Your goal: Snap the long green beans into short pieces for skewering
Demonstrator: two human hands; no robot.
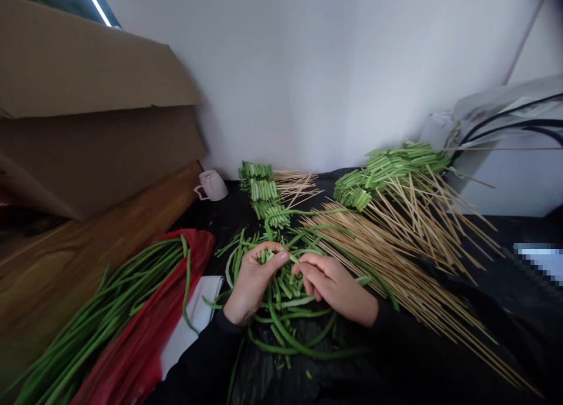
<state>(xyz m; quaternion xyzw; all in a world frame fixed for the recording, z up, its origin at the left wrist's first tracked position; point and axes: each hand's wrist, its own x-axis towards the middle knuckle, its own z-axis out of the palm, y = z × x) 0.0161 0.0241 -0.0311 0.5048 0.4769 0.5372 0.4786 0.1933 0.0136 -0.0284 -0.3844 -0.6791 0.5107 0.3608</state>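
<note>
My left hand [254, 281] is closed, thumb against fingers, around short green bean pieces [265, 255]. Close to its right, my right hand [338, 286] has its fingers pinched at the end of a thin green bean piece [294, 257] that stretches between both hands. Whether a skewer is in the grip too cannot be made out. Under and around the hands lies a heap of cut bean pieces [285, 289] with whole long beans [303, 351] looping around it on black plastic sheeting [264, 381].
Bamboo skewers [387, 258] lie spread at the right. Skewered bean pieces are stacked behind, at the centre [264, 191] and the right [387, 170]. A white mug [212, 186] stands near the wall. Long beans [118, 299] rest on a red bag [145, 340], below a cardboard box [97, 71].
</note>
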